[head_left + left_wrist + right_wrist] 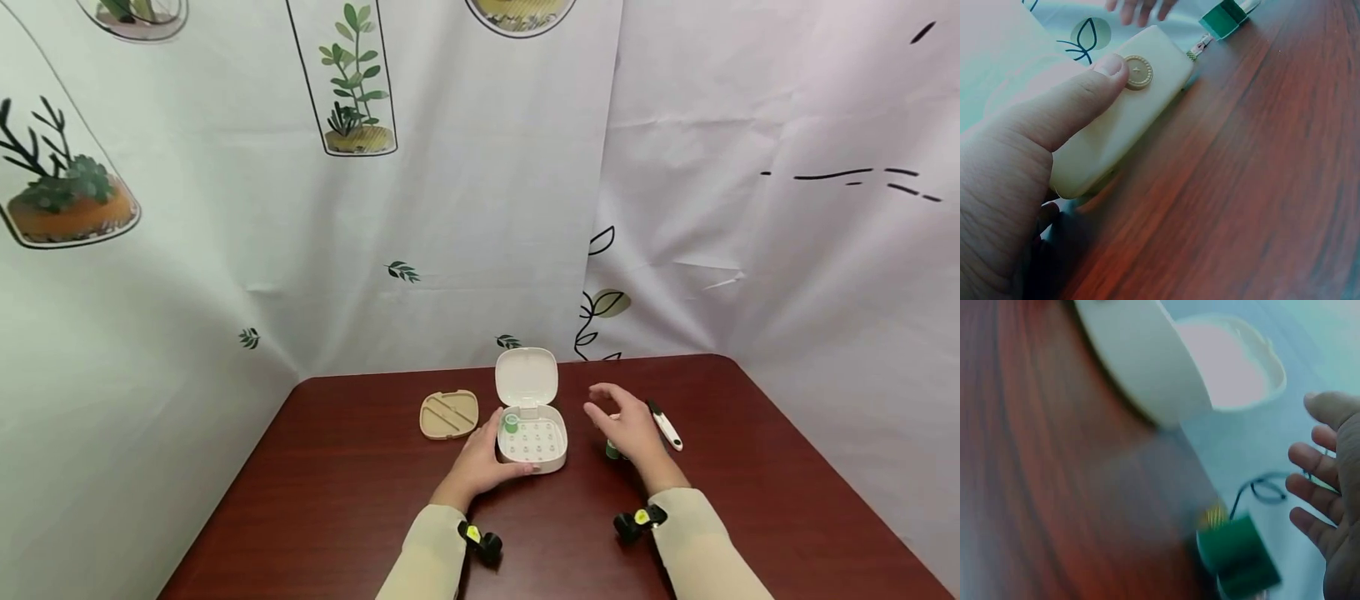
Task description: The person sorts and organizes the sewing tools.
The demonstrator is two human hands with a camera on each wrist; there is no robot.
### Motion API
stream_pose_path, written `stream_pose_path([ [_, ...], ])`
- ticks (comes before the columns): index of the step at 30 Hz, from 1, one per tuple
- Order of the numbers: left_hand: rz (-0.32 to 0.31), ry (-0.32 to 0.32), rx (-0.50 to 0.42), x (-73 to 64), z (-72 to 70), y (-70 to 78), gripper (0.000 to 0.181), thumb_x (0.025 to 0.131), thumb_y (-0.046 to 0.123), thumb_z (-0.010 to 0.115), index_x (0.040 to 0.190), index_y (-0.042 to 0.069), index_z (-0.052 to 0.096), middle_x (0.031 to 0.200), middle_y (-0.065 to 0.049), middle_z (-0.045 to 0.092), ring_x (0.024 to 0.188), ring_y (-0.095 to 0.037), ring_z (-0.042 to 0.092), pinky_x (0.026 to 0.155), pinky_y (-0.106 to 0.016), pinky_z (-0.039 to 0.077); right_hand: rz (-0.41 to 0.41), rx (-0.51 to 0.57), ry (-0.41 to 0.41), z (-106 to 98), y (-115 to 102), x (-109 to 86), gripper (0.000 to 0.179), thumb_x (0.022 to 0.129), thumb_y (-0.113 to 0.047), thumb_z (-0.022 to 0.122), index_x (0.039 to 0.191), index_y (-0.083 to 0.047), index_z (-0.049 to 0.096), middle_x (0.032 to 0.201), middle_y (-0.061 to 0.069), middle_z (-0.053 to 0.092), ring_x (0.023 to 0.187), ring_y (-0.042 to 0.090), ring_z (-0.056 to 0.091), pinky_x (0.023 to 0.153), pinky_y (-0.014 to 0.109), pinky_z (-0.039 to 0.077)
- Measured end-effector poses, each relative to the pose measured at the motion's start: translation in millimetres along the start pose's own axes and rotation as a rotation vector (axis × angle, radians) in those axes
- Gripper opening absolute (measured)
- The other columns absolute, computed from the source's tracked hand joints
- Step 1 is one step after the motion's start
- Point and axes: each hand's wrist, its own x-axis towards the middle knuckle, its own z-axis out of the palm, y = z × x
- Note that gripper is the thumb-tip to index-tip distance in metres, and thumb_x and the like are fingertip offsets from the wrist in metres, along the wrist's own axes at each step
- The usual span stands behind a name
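Left hand [478, 463]: thumb and fingers clamped around the white case [552, 464]
Right hand [626, 427]: empty, thumb and fingers apart, right of the case
White case: one, on the table [352, 483], between the hands; lid [527, 377] raised at its far end (long axis running away from the person)
Green pieces: one inside [512, 423], at least one right [612, 451]

From my station I see a dark red, wood-grained table [337, 508]. On it: white box [553, 463], lid up, in the left hand [478, 462]; flat tan piece [450, 415] left of that grip; green item [612, 451], partly hidden, by the right hand [626, 427]; black-and-white tool [667, 428] just right of it.
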Motion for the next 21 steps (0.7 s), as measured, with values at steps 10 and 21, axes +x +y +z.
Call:
stream_pose_path([
  [10, 0.003, 0.008, -0.006, 1.3, -1.3, -0.4, 0.119, 0.072, 0.058, 0.085, 0.161, 0.008, 0.023, 0.158, -0.013, 0.039, 0.144, -0.038, 0.037, 0.113, -0.057, 0.033, 0.066, 0.012, -0.004, -25.7, 38.3, -21.8, 0.047, 0.097, -0.027, 0.071, 0.135, -0.004, 0.058, 0.128, 0.015, 0.065, 0.108, 0.031, 0.066, 0.085, 0.035, 0.054],
  [21, 0.012, 0.01, -0.018, 0.2, 0.3, -2.5, 0.119, 0.072, 0.059, 0.084, 0.161, 0.009, 0.024, 0.158, -0.014, 0.04, 0.143, -0.038, 0.037, 0.113, -0.056, 0.034, 0.072, -0.043, -0.075, -38.7, 52.6, -44.5, 0.057, 0.091, -0.032, 0.077, 0.136, -0.003, 0.057, 0.125, 0.015, 0.066, 0.12, 0.038, 0.057, 0.1, 0.06, 0.043],
])
